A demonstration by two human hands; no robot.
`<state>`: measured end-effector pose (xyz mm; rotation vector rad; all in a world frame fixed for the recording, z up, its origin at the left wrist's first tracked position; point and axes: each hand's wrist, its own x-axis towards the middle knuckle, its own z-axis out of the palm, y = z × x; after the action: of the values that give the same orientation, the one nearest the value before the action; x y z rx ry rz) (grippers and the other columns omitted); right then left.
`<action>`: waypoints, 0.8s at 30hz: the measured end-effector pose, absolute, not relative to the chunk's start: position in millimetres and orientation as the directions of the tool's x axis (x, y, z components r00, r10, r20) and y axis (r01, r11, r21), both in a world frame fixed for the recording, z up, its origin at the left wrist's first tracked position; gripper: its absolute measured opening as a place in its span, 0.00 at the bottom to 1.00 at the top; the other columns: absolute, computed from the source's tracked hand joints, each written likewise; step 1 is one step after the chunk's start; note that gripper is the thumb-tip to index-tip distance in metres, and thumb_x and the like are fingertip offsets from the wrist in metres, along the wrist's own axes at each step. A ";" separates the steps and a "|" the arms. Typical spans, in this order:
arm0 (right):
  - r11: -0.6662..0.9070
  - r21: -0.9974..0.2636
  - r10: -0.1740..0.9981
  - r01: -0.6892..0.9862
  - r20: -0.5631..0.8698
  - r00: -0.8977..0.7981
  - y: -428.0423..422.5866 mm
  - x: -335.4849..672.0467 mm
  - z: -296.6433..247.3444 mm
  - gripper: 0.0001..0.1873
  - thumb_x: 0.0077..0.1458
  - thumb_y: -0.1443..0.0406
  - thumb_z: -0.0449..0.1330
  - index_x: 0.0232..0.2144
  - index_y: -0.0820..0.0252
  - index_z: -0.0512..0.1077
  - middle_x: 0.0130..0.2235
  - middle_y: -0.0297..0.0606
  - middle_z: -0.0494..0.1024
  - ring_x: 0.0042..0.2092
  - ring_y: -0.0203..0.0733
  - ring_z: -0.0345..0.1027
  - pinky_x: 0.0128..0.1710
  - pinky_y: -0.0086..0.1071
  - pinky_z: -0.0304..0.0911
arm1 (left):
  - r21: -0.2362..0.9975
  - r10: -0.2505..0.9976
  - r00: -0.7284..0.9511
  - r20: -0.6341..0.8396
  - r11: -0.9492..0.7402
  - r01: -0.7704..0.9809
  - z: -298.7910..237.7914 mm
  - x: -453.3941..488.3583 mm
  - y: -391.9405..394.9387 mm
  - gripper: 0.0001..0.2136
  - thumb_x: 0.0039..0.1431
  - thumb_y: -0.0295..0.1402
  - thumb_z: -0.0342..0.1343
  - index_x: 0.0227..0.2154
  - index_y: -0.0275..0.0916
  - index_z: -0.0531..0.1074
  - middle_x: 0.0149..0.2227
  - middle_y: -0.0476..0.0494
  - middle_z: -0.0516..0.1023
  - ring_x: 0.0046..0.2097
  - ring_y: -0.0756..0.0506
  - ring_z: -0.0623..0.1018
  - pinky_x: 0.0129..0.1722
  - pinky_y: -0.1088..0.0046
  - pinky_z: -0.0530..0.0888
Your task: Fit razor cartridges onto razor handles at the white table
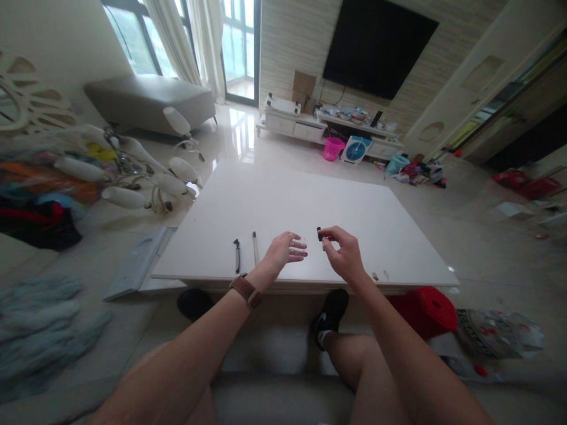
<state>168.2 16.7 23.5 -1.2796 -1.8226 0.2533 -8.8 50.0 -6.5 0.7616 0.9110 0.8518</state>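
Note:
Over the near part of the white table (pixel 292 195), my right hand (pixel 343 254) pinches a small black piece (pixel 319 234) between thumb and fingers; its kind is too small to make out. My left hand (pixel 287 248) reaches in from the other side with its fingers stretched out and apart. Something faint and clear shows by its fingertips, too indistinct to name. Left of that hand lie a slim pale stick with a black end (pixel 255 245) and a thin dark tool-like piece (pixel 238 257). Right of my right wrist, a tiny dark-and-yellow bit (pixel 375 275) rests near the table edge.
A red bin-like container (pixel 427 313) and a printed plastic bag (pixel 498 333) stand on the floor at right. A lamp with several white shades (pixel 155 168) is off the table's left side. Farther back are a pink basket (pixel 333 149) and a low white cabinet (pixel 305 131).

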 end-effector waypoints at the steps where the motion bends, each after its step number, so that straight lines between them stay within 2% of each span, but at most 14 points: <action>1: 0.466 -0.585 0.837 0.664 0.536 -0.116 16.1 166.7 24.5 0.08 0.58 0.70 0.56 0.37 0.58 0.74 0.36 0.37 0.78 0.36 0.40 0.73 0.38 0.34 0.70 | 0.840 0.866 0.358 -0.349 0.459 -0.289 -6.3 -8.4 49.4 0.09 0.63 0.33 0.47 0.37 0.34 0.70 0.36 0.33 0.80 0.32 0.42 0.82 0.36 0.65 0.77; 5: 0.529 -0.526 0.815 0.667 0.535 -0.224 15.8 164.0 23.0 0.06 0.62 0.69 0.56 0.33 0.57 0.72 0.34 0.36 0.76 0.34 0.39 0.71 0.37 0.33 0.68 | 0.844 0.863 0.378 -0.334 0.453 -0.289 -4.8 -7.4 47.0 0.09 0.62 0.33 0.49 0.37 0.34 0.71 0.36 0.32 0.80 0.32 0.41 0.82 0.37 0.64 0.77; 10: 0.485 -0.561 0.838 0.671 0.516 -0.175 16.9 164.0 15.8 0.01 0.62 0.66 0.58 0.37 0.57 0.70 0.34 0.35 0.76 0.33 0.38 0.70 0.33 0.31 0.67 | 0.835 0.851 0.403 -0.337 0.468 -0.290 -5.5 -5.7 44.9 0.09 0.62 0.33 0.48 0.38 0.34 0.71 0.36 0.32 0.80 0.32 0.41 0.82 0.36 0.65 0.77; 16: 0.563 -0.446 0.795 0.695 0.522 -0.309 17.4 163.8 12.7 0.06 0.60 0.72 0.60 0.35 0.56 0.75 0.33 0.35 0.77 0.37 0.41 0.69 0.39 0.35 0.65 | 0.828 0.842 0.432 -0.324 0.473 -0.302 -9.6 -2.7 42.9 0.09 0.62 0.32 0.48 0.36 0.34 0.71 0.34 0.34 0.79 0.31 0.42 0.81 0.35 0.66 0.78; 21: 0.548 -0.480 0.815 0.685 0.491 -0.307 17.1 160.9 10.5 0.05 0.61 0.70 0.61 0.34 0.56 0.76 0.35 0.37 0.75 0.39 0.42 0.69 0.40 0.35 0.64 | 0.824 0.846 0.438 -0.305 0.465 -0.323 -11.8 -1.5 41.6 0.08 0.61 0.33 0.51 0.35 0.35 0.71 0.33 0.38 0.77 0.31 0.43 0.80 0.36 0.65 0.78; 24: 0.542 -0.452 0.813 0.708 0.496 -0.306 17.6 159.5 8.7 0.05 0.60 0.70 0.62 0.34 0.55 0.76 0.34 0.36 0.74 0.39 0.43 0.67 0.39 0.36 0.63 | 0.821 0.844 0.440 -0.308 0.469 -0.324 -11.7 -0.7 41.2 0.08 0.60 0.33 0.51 0.35 0.35 0.71 0.32 0.39 0.77 0.30 0.44 0.80 0.36 0.65 0.78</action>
<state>159.5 17.6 8.7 -1.2235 -2.0825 0.1926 -0.7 41.2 -11.7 0.7587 0.8031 0.8187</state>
